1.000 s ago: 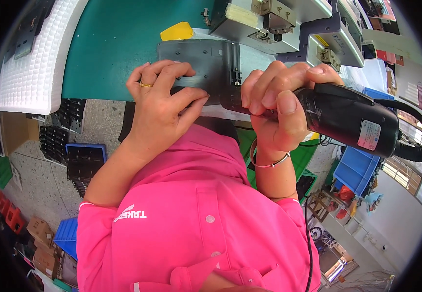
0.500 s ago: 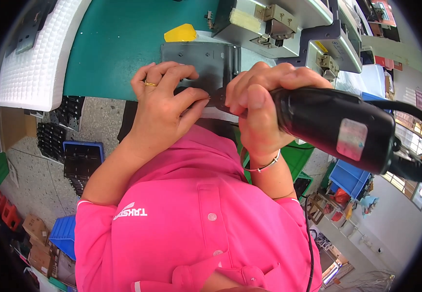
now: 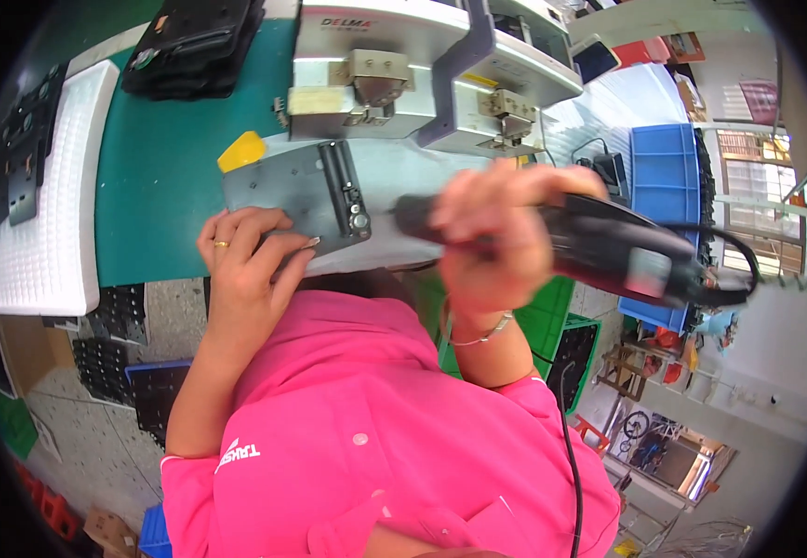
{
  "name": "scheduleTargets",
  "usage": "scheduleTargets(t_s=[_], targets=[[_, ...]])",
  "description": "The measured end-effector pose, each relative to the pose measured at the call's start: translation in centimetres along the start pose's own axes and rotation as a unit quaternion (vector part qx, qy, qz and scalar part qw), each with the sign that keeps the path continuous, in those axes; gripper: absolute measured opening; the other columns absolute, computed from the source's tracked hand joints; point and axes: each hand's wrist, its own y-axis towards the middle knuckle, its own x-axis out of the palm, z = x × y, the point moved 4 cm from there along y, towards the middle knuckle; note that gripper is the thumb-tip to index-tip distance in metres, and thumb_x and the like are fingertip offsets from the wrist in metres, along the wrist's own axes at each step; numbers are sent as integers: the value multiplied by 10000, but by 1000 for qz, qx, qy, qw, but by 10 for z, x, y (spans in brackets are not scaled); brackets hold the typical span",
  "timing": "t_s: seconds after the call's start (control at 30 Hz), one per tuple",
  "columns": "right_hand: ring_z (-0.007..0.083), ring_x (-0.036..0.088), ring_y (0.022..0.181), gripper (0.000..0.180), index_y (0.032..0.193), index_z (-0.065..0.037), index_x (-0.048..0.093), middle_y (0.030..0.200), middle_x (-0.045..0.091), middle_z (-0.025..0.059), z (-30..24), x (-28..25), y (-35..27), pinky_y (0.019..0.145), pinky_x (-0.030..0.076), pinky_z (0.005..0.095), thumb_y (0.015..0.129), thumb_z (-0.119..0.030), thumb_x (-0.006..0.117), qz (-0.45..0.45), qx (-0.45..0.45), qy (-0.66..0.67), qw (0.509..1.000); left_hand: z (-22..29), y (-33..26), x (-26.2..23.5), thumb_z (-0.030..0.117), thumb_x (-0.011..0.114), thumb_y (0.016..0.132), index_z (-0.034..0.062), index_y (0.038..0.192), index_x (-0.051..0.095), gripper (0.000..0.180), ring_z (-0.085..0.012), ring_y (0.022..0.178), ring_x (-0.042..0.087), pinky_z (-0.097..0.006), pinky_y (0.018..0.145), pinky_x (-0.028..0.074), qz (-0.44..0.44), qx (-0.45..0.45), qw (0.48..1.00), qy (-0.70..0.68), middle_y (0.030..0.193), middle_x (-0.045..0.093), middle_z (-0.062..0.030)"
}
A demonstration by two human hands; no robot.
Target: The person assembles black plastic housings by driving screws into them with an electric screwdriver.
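A flat dark-grey metal panel [image 3: 278, 186] lies at a slant on the bench, with a black cylindrical hinge-like strip and round fittings [image 3: 357, 219] along its right side. My left hand [image 3: 247, 265] rests at the panel's near-left edge. Its thumb and index finger are pinched together, and a tiny shiny piece shows at their tips, too small to name. To the right of the panel, my right hand [image 3: 501, 237], blurred by motion, wraps round a black corded electric screwdriver [image 3: 626, 251]. The screwdriver's dark nose [image 3: 413, 216] points left toward the panel, apart from it.
Behind the panel stand metal machines with clamp-like brackets [image 3: 377, 79]. A yellow piece [image 3: 242, 151] touches the panel's far-left corner. Stacked black parts [image 3: 194, 46] and a white foam tray [image 3: 54, 205] lie left. Blue crates [image 3: 668, 186] stand right, a green crate [image 3: 552, 312] below.
My right hand has drawn the screwdriver off the panel's right side, uncovering the round fittings there. My left hand stays at the panel's near edge. The whole view has swung right.
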Motion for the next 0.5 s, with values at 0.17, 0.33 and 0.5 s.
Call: scheduleTargets(t_s=[0.17,0.33,0.5], targets=[[159,499,515,402,1180,-43,370,659,491,62,-45,-63,47,499,498,344,816,-4,538,129,-174,-136,967,7,6,5,113,747,695,108,831,660,162,-222,1009,543,-450,986,303,-12,20,1000,-10,978,589,-24],[173,508,488,419,1187,-12,346,645,513,89,-37,-76,63,512,515,351,819,3,546,145,-171,-140,965,7,7,7,118,756,696,111,832,668,163,-219,1006,549,-458,995,300,-16,9,1000,7,976,591,-28],[173,522,496,411,1191,-9,340,629,527,98,-29,-76,65,519,523,354,829,27,532,118,-163,-146,969,8,8,8,122,761,703,115,838,672,162,-217,1017,549,-462,1000,297,-29,4,1000,6,981,592,-28]])
